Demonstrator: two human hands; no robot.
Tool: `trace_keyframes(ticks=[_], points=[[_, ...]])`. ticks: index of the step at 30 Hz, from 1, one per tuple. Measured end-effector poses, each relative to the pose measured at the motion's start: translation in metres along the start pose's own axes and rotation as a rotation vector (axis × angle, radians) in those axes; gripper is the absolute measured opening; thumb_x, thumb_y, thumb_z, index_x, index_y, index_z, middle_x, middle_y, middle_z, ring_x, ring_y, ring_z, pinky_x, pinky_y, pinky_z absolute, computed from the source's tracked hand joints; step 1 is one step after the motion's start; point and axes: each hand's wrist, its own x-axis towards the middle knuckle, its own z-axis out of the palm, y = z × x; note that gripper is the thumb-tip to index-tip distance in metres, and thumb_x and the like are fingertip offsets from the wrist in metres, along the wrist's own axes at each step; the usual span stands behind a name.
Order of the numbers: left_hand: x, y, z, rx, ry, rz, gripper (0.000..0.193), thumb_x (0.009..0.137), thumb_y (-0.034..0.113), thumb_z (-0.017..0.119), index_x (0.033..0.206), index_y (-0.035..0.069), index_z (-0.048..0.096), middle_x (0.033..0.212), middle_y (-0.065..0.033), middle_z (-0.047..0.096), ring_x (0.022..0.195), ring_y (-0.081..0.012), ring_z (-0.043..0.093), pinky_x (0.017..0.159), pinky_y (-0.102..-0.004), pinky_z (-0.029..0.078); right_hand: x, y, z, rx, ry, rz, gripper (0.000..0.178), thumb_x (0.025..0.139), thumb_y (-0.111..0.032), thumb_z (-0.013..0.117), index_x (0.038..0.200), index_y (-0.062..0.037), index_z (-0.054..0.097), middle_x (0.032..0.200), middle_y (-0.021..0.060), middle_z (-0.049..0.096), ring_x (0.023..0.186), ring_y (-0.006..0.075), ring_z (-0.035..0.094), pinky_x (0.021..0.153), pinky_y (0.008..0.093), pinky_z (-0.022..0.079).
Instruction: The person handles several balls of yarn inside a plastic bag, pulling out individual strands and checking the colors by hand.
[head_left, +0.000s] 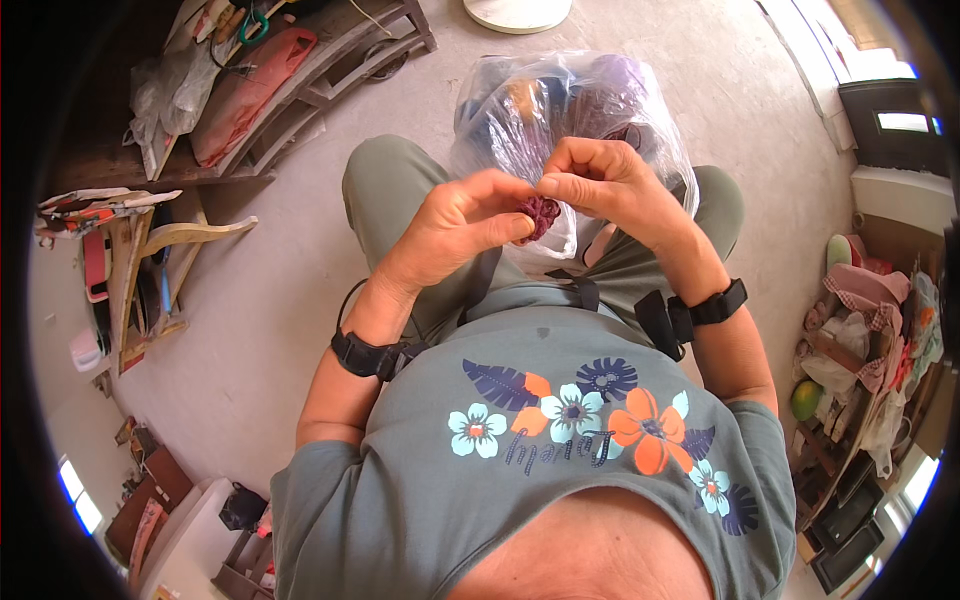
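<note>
The left hand (pixel 452 228) pinches a small maroon bundle (pixel 540 217) between thumb and fingers, in front of the shirt. The right hand (pixel 612 190) has thumb and forefinger closed together at its far edge; whether they grip a strand, I cannot tell. The step looks like fine 2-handed fingerwork; the next move likely calls for a steady left hold and a light right pull. Beyond, a clear bag (pixel 575 112) sits on the pale floor (pixel 270 330). A bench (pixel 330 75) stands far left, piled cloth (pixel 850 320) right.
</note>
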Motion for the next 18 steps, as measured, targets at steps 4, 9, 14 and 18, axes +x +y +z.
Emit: trace_keyframes(ticks=[4, 9, 14, 18], points=[[0.003, 0.003, 0.003, -0.195, 0.033, 0.076, 0.043, 0.092, 0.008, 0.065, 0.132, 0.001, 0.052, 0.104, -0.0082, 0.066, 0.092, -0.0147, 0.063, 0.084, -0.0275, 0.051, 0.0, 0.018, 0.015, 0.359, 0.082, 0.136, 0.018, 0.094, -0.025, 0.067, 0.088, -0.0079, 0.064, 0.07, -0.0073, 0.054, 0.06, -0.0005, 0.041, 0.051, 0.0179, 0.029], [0.007, -0.002, 0.005, -0.318, 0.081, 0.077, 0.041, 0.092, 0.008, 0.065, 0.13, -0.002, 0.054, 0.103, -0.0081, 0.066, 0.09, -0.0142, 0.062, 0.084, -0.028, 0.052, -0.003, 0.029, 0.02, 0.374, 0.179, 0.056, 0.02, 0.097, -0.023, 0.062, 0.088, -0.005, 0.062, 0.069, -0.0069, 0.052, 0.063, 0.0014, 0.043, 0.054, 0.0189, 0.033], [0.009, -0.004, 0.002, -0.337, 0.093, 0.014, 0.044, 0.093, 0.009, 0.063, 0.133, -0.004, 0.05, 0.111, -0.0115, 0.065, 0.093, -0.0168, 0.063, 0.088, -0.0309, 0.052, -0.003, 0.029, 0.025, -0.003, 0.285, -0.057, 0.019, 0.097, -0.018, 0.06, 0.091, 0.0006, 0.06, 0.069, -0.0007, 0.055, 0.066, 0.0072, 0.05, 0.06, 0.025, 0.043], [0.012, -0.007, 0.002, -0.411, 0.145, 0.055, 0.038, 0.093, 0.006, 0.061, 0.129, -0.004, 0.053, 0.111, -0.0114, 0.065, 0.092, -0.0162, 0.063, 0.088, -0.0305, 0.052, -0.009, 0.021, 0.032, -0.229, 0.271, -0.101, 0.014, 0.092, -0.012, 0.062, 0.092, 0.0015, 0.06, 0.07, 0.0141, 0.061, 0.062, 0.0223, 0.06, 0.061, 0.0327, 0.047]])
